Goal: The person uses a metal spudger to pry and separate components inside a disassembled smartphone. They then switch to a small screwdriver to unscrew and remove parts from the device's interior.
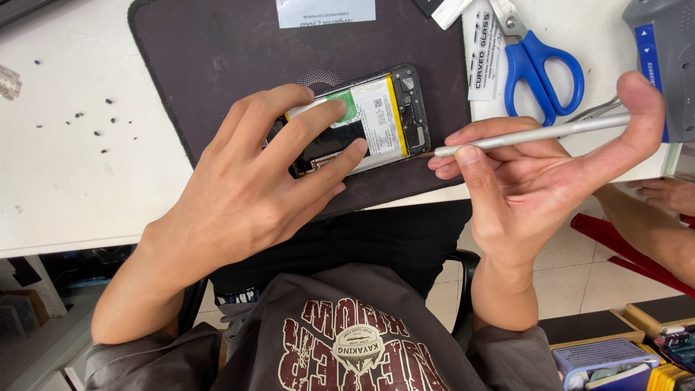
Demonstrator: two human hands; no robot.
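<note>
Left hand (246,188) lies flat with fingers (318,119) spread across the opened phone (384,116) on the dark mat (217,51) near the desk's (65,166) front edge, while right hand (536,174) fingers pinch a slim metal screwdriver (536,135) just beside the phone's right end, blue scissors (539,69) behind

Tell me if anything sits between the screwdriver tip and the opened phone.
Nothing visible does. The screwdriver in the right hand points its tip at the phone edge across bare mat. The left hand covers the phone's other end.
</note>
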